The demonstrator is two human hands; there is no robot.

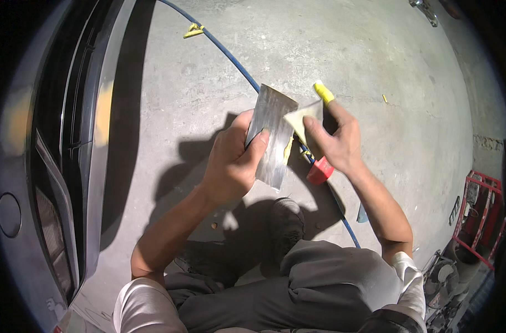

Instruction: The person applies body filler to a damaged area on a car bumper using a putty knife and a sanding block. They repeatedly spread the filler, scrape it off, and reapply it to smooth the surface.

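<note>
My left hand is closed round a flat grey metal plate, thumb on its face. A streak of yellow putty shows along the plate's right edge. My right hand pinches a pale cream spreader with the thumb over it, close against the plate's upper right side. The index finger of that hand points up and has a bright yellow covering or coating with a white tip. Below the right hand is a red object by the hose; its kind is unclear.
A grey car bumper with yellowish patches stands at the left. A blue hose crosses the concrete floor under my hands, beside a yellow scrap. At the right are a red metal frame and dark clutter. My shoe is below.
</note>
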